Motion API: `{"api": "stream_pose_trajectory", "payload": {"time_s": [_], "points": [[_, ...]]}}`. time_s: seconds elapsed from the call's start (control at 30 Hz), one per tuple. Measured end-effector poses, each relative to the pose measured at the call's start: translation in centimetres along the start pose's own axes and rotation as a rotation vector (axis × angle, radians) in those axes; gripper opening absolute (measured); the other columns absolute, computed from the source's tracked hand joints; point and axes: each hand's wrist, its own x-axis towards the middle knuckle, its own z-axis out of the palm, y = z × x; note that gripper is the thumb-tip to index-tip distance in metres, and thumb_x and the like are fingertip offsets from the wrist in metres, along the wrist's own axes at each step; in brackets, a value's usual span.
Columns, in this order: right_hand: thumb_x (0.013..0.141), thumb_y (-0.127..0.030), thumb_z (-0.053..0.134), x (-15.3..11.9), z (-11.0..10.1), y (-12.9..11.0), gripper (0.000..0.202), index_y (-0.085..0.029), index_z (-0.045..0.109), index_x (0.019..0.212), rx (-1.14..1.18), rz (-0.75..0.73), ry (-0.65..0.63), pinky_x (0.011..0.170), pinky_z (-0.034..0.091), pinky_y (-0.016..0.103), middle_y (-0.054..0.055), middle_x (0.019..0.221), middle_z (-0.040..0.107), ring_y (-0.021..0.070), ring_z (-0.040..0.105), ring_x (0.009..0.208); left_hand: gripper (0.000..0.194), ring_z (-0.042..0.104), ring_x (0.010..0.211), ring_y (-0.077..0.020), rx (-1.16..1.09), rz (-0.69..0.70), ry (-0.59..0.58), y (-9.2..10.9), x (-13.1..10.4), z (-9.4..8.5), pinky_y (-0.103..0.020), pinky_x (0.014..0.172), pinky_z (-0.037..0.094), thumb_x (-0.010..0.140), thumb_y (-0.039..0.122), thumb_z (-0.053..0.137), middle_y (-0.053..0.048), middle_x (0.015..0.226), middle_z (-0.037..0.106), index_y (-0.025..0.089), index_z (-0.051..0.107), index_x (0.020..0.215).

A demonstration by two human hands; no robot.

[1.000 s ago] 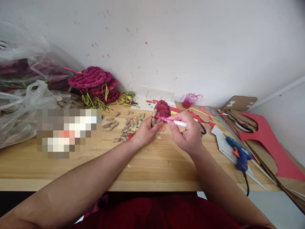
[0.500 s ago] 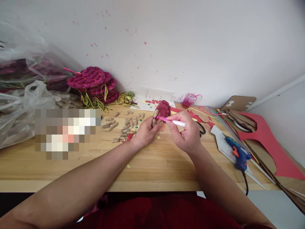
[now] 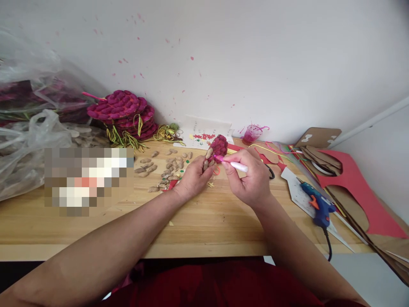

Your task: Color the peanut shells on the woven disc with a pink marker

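My left hand point(image 3: 195, 175) is closed on a peanut-covered craft piece point(image 3: 220, 146), tilted up above the table. Its far part is magenta, while peanuts close to my fingers are still bare tan. My right hand point(image 3: 251, 178) pinches a paintbrush point(image 3: 239, 166) with a thick white handle stained pink toward the front. The pink tip meets the peanuts beside my left fingertips; the exact contact is partly hidden. Loose peanuts point(image 3: 174, 163) lie left of my left hand. Behind my right hand is a clear cup point(image 3: 252, 134) of pink paint.
A stack of magenta peanut discs point(image 3: 119, 106) with yellow-green cords stands at the back left, next to plastic bags point(image 3: 28, 136). A blue glue gun point(image 3: 321, 209) lies at right, its cord over the table edge. Red card offcuts point(image 3: 354, 187) are beyond it. A blurred patch covers the left.
The view has shifted slightly. Both hands keep their holds, and the brush tip stays at the peanuts with only a small movement.
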Motion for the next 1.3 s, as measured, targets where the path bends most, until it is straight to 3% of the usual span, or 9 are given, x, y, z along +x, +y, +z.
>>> {"api": "stream_pose_trajectory", "payload": {"time_s": [0.3,0.57,0.7,0.9,1.07,1.3], "points": [[0.096,-0.019,0.066,0.0,0.0,-0.1,0.006,-0.024,0.067,0.094,0.035,0.027,0.007,0.078,0.053,0.038,0.002,0.083,0.074,0.0202,0.066,0.08,0.023,0.04,0.068,-0.015,0.007,0.015,-0.019,-0.1,0.0,-0.1,-0.03,0.068,0.035,0.086,0.018,0.059,0.004,0.07,0.043,0.023,0.042,0.071],[0.099,-0.03,0.066,-0.3,0.1,1.4,0.008,-0.022,0.066,0.095,0.312,0.326,0.057,0.069,0.049,0.033,0.002,0.084,0.072,0.0161,0.064,0.072,0.022,0.046,0.073,-0.0166,-0.002,0.053,-0.039,-0.5,-0.1,-0.1,-0.031,0.072,0.04,0.092,0.029,0.057,0.002,0.075,0.049,0.023,0.045,0.075],[0.098,-0.034,0.068,-0.4,0.2,1.8,0.012,-0.022,0.065,0.094,0.362,0.399,0.074,0.07,0.049,0.034,0.002,0.084,0.071,0.0164,0.064,0.074,0.016,0.05,0.077,-0.0187,0.025,0.064,-0.048,-0.9,-0.2,-0.1,-0.033,0.075,0.042,0.093,0.031,0.055,0.0,0.077,0.052,0.023,0.051,0.08],[0.1,-0.031,0.065,0.1,-0.3,1.1,0.012,-0.022,0.066,0.091,0.356,0.376,0.04,0.064,0.047,0.031,0.001,0.08,0.071,0.0153,0.063,0.07,0.018,0.056,0.086,-0.0217,0.021,0.081,-0.083,-0.9,-0.3,-0.1,-0.036,0.083,0.044,0.096,0.038,0.055,-0.004,0.089,0.062,0.021,0.059,0.09],[0.097,-0.026,0.067,0.5,-0.8,0.7,0.008,-0.022,0.066,0.09,0.272,0.289,0.07,0.069,0.05,0.031,0.001,0.082,0.072,0.0156,0.065,0.075,0.019,0.055,0.087,-0.0217,0.016,0.085,-0.103,-0.6,-0.3,-0.3,-0.036,0.083,0.044,0.096,0.039,0.055,-0.005,0.091,0.062,0.021,0.059,0.09],[0.097,-0.023,0.064,0.5,-1.0,0.4,0.007,-0.023,0.064,0.09,0.156,0.225,0.009,0.075,0.05,0.035,0.002,0.086,0.074,0.0187,0.066,0.08,0.019,0.057,0.089,-0.0224,0.075,0.098,-0.103,-0.5,-0.3,-0.5,-0.037,0.085,0.044,0.097,0.037,0.054,-0.006,0.093,0.063,0.021,0.058,0.088]]}}
